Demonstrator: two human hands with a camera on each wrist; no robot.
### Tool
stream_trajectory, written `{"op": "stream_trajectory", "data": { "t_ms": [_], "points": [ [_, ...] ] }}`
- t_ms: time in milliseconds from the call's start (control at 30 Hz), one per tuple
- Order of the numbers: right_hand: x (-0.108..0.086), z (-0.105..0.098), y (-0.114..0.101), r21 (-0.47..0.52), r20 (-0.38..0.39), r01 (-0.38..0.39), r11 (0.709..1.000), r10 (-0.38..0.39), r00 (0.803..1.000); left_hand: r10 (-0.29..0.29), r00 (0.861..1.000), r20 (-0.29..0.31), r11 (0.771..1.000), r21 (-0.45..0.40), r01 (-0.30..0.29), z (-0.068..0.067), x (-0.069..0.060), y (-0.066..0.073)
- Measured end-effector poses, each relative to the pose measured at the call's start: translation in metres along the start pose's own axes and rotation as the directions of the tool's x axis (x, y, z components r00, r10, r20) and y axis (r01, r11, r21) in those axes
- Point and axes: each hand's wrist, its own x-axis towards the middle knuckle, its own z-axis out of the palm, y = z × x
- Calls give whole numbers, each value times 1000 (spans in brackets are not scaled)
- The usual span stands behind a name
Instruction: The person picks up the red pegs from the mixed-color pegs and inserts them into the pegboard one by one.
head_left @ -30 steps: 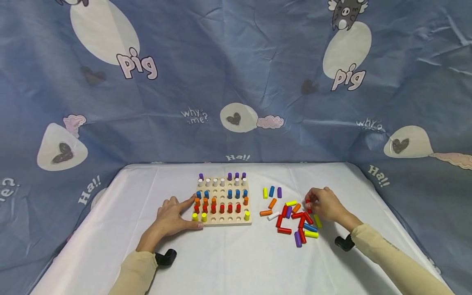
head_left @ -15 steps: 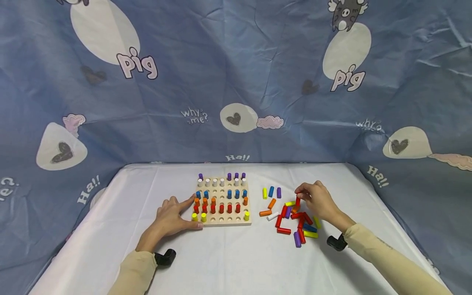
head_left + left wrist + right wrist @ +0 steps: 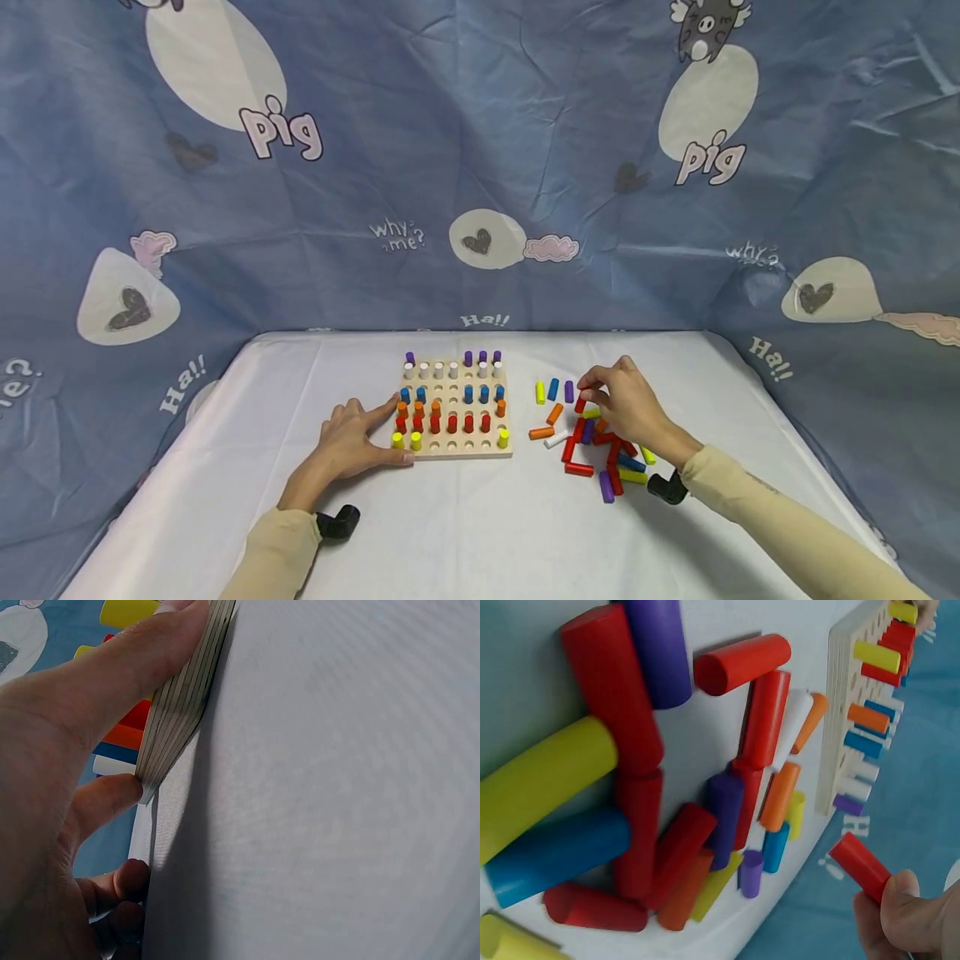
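My right hand (image 3: 626, 404) pinches a red peg (image 3: 861, 866) between thumb and fingertips, above the back part of the loose pegs. At the left front corner of the wooden pegboard (image 3: 457, 455), my left hand (image 3: 347, 442) rests with thumb and index finger spread. Its thumb lies along the front edge and its index fingertip touches the left side, while the other fingers bend loosely beside the board. Upright pegs stand in rows: purple and white at the back, then blue, orange, red, and yellow (image 3: 503, 438) in front. Several holes in the board hold no peg.
Loose pegs lie scattered right of the board: red (image 3: 579, 470), purple (image 3: 606, 487), blue (image 3: 553, 389), orange (image 3: 542, 433), yellow (image 3: 540, 392) and one white (image 3: 557, 439). A white cloth (image 3: 480, 533) covers the table. A blue printed curtain (image 3: 480, 167) hangs behind it.
My right hand has lifted the red peg from the right side of the loose pegs and carried it left toward the board. My left hand stays put.
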Motion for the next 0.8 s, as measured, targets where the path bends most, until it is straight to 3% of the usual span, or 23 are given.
{"op": "stream_trajectory", "data": {
  "t_ms": [567, 800],
  "points": [
    [5, 22, -32, 21, -23, 154, 988, -153, 988, -16, 1000, 9, 1000, -6, 16, 0, -1, 0],
    [8, 32, -41, 44, -10, 160, 986, -160, 987, -14, 1000, 6, 1000, -9, 14, 1, 1, 0]
  ]
}}
